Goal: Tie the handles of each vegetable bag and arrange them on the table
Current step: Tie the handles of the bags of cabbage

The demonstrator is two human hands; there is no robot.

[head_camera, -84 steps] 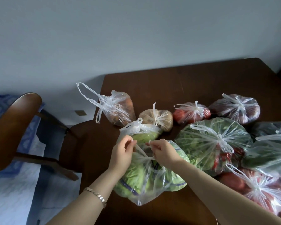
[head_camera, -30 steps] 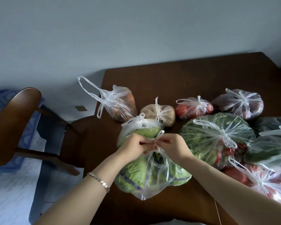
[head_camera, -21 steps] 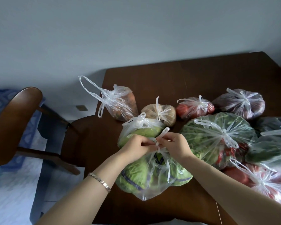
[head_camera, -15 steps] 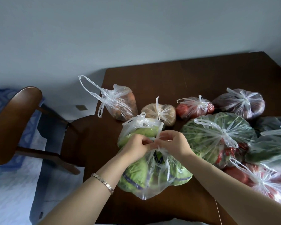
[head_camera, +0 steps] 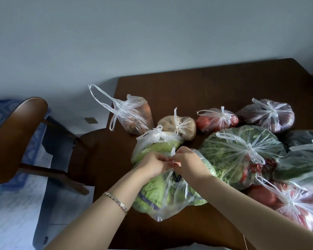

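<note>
Mid-knot on the cabbage bag [head_camera: 168, 193], most others look tied.

Near edge of the counter [head_camera: 215, 83]: my left hand [head_camera: 153, 164] and right hand [head_camera: 189, 164] meet over the bag's mouth, each grip pinched on a handle strip [head_camera: 173, 152], knot not closed yet. Just behind, a second green bag [head_camera: 156, 141] looks knotted. Right side: greens bag [head_camera: 242, 150] and red-produce bag [head_camera: 296, 206] tied. Far row: potato bag [head_camera: 178, 126], tomato bag [head_camera: 217, 119], dark bag [head_camera: 267, 115] tied; carrot bag [head_camera: 132, 116] has long loose loops, can't tell if it's tied. Arranging seems left.
</note>
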